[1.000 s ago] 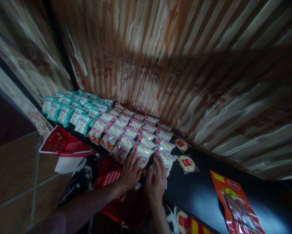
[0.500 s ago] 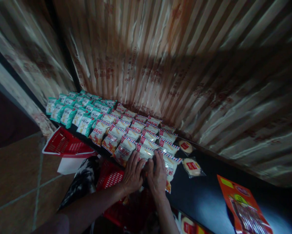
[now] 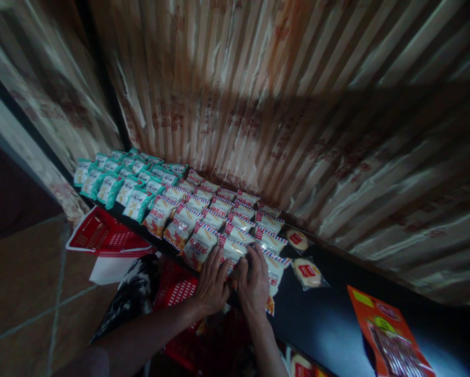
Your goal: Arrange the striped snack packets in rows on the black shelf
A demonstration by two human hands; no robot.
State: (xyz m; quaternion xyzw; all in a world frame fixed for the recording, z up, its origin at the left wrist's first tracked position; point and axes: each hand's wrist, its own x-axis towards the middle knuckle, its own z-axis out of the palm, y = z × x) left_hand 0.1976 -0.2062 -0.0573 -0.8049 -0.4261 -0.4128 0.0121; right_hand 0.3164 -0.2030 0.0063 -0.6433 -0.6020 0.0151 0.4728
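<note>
At the front edge of the black shelf, a white and red snack bag (image 3: pixel 233 248) with a striped top edge lies between my two hands. My left hand (image 3: pixel 212 283) rests on its lower left part, fingers curved over the bag. From the right, my right hand (image 3: pixel 254 280) grips the same bag, thumb toward the left hand and fingers on its face. The bag's lower part is hidden by my hands. Matching snack bags (image 3: pixel 201 243) stand in rows to the left and behind, and another snack bag (image 3: pixel 275 269) touches the right hand's outer side.
Green and white snack bags (image 3: pixel 136 204) fill the shelf's left end. Round wrapped crackers (image 3: pixel 309 272) and an orange packet (image 3: pixel 390 332) lie on the black shelf (image 3: pixel 317 314) to the right. Red baskets (image 3: pixel 109 233) sit below the front edge; a pleated curtain (image 3: pixel 227 104) hangs behind.
Both hands stay on the same snack bag with almost no movement. The view has shifted very slightly.
</note>
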